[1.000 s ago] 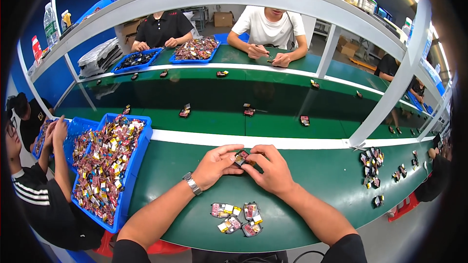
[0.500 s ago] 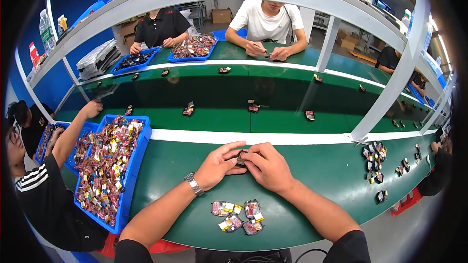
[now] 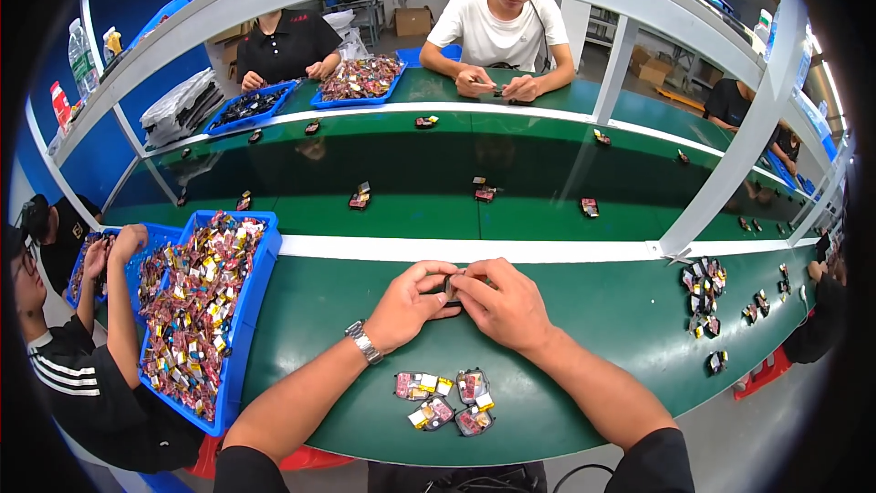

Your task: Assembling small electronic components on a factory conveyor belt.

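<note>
We held one small dark piece (image 3: 453, 288) between our left hand (image 3: 411, 306) and right hand (image 3: 502, 306), fingers pinched tight. A few finished packs (image 3: 444, 397) lay below our fingers; a full blue bin (image 3: 251, 301) waited left.

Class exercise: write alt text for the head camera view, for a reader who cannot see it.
A person's left hand and right hand meet over a green workbench, pinching a small dark item between the fingertips. A few small packets lie nearer the person, a blue tray of packets stands to the left, and other workers sit around.
</note>
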Demonstrator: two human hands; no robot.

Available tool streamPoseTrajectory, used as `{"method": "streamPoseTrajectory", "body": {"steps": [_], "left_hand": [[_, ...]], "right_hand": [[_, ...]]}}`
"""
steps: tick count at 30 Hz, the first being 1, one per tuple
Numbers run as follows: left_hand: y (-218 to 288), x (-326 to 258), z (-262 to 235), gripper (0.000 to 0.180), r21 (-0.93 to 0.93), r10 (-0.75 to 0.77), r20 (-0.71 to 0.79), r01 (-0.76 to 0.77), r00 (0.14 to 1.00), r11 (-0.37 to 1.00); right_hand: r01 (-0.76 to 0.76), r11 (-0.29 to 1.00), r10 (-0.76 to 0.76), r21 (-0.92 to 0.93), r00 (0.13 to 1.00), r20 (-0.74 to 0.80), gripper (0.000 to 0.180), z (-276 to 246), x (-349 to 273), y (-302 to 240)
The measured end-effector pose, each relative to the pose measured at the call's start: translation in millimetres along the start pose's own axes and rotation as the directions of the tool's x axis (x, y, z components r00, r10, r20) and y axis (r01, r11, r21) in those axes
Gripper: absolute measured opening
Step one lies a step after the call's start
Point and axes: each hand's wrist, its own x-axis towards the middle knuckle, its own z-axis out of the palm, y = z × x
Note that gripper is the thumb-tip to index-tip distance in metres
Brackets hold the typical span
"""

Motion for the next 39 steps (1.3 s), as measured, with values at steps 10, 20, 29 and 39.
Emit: {"method": "streamPoseTrajectory", "body": {"steps": [10,20,29,39], "left_hand": [[3.2,-0.1,-2.0,0.038,0.020,0.000,-0.035,0.001,0.999,1.000],[1.8,2.3,-7.2,0.040,0.090,0.067,0.090,-0.075,0.994,0.993],[3.7,0.8,-5.2,0.037,0.064,0.023,0.077,-0.028,0.997,0.998],[0.0,-0.2,-3.7,0.031,0.077,0.024,0.047,-0.028,0.999,0.997]], "right_hand": [[-0.083,0.991,0.068,0.103,0.988,0.136,0.019,-3.1,0.7,4.5],[-0.232,0.945,0.211,0.231,0.971,0.113,0.010,4.4,-2.2,7.3],[-0.261,0.934,0.235,0.245,0.963,0.128,0.008,4.5,-3.7,5.8],[-0.253,0.909,0.190,0.330,0.959,0.211,0.009,0.2,-5.5,3.1]]}}
